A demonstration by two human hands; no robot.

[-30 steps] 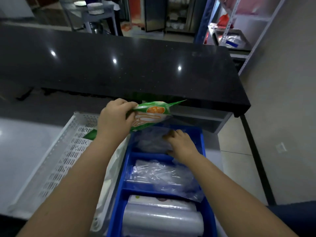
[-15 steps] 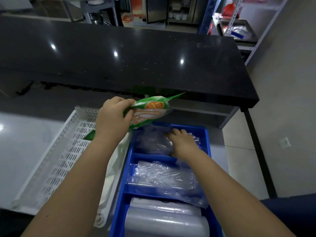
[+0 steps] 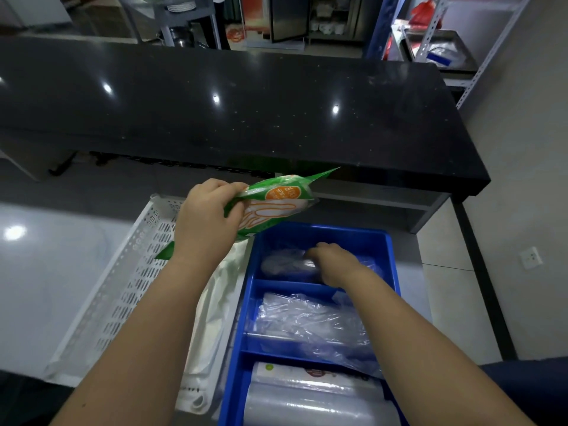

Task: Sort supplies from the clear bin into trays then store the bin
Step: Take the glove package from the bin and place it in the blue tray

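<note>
Two trays sit side by side on the grey bench point(image 3: 46, 272): one white slotted tray point(image 3: 132, 272) on the left and one blue tray point(image 3: 392, 259) on the right, with three compartments showing. The left hand point(image 3: 206, 222) holds one green packet point(image 3: 276, 198) above the trays' far ends, its fingers point(image 3: 221, 187) clenched round the packet's middle. The right hand point(image 3: 335, 262) reaches into the far compartment, fingers point(image 3: 319, 249) bent down onto one clear bag point(image 3: 282, 265); I cannot tell whether they grasp it. The middle compartment holds crumpled clear plastic point(image 3: 307, 321), the near one a clear roll point(image 3: 313, 401). One white bag point(image 3: 215, 318) lies in the white tray.
</note>
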